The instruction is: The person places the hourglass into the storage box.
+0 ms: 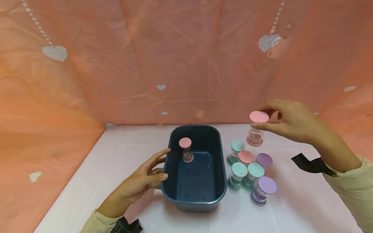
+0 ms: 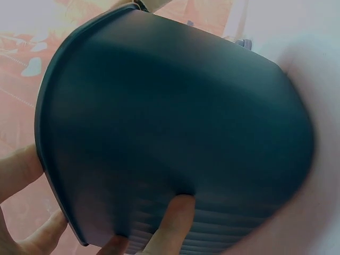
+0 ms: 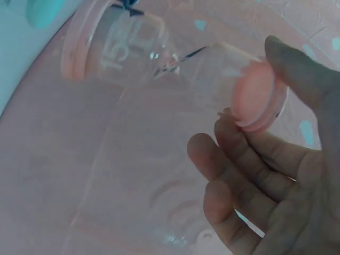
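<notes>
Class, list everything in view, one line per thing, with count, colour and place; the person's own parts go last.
Bin: one, dark blue, on the table
Timer in the bin: one, pink, far left part
Held timer: one, pink, in the right hand
Pink table timer: one, right of the bin
Teal timers: three, right of the bin
Purple timers: two, right of the bin
Table: one, white, beneath everything
Backdrop: orange-pink, behind and beside the table
Hearts: several, pale, on the backdrop
Wrist straps: two, black
Sleeves: two, pale
Left hand: one, touching the bin's left side
Right hand: one, pinching the held timer
</notes>
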`<move>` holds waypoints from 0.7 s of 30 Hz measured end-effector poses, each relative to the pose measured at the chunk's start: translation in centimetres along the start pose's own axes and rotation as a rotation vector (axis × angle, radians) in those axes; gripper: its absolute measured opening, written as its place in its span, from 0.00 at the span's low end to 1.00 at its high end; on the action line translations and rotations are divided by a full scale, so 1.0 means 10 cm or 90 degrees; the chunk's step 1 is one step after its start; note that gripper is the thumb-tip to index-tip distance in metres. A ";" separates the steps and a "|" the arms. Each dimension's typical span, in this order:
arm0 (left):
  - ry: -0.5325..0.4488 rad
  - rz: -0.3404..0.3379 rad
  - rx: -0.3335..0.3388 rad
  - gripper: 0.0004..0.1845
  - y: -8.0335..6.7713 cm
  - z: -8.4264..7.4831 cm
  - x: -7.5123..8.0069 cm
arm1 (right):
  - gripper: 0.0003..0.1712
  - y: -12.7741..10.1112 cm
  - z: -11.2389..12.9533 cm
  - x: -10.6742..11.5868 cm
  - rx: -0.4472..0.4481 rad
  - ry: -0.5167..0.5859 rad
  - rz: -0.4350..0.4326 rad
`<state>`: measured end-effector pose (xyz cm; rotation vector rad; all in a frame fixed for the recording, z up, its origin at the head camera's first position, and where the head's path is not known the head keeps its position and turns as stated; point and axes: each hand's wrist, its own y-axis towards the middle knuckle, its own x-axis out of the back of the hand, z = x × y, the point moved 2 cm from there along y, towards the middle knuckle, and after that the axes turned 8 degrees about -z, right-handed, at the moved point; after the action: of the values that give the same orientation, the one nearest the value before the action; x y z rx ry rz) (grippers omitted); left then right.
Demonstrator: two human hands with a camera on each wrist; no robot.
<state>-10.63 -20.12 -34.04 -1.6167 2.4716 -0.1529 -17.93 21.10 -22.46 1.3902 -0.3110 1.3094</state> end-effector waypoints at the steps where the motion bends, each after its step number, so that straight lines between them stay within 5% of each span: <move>1: 0.000 0.001 0.000 0.43 0.00 0.00 0.00 | 0.22 0.02 0.03 0.01 0.011 0.002 -0.006; 7: 0.001 0.003 -0.007 0.42 -0.01 -0.04 0.03 | 0.21 0.16 0.18 0.05 0.044 0.011 -0.034; 21: 0.010 -0.002 -0.014 0.41 0.02 -0.05 0.05 | 0.22 0.30 0.36 0.07 0.028 0.073 -0.043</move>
<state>-11.08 -20.47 -33.63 -1.6353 2.4915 -0.1395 -18.25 17.54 -19.31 1.3446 -0.1578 1.3407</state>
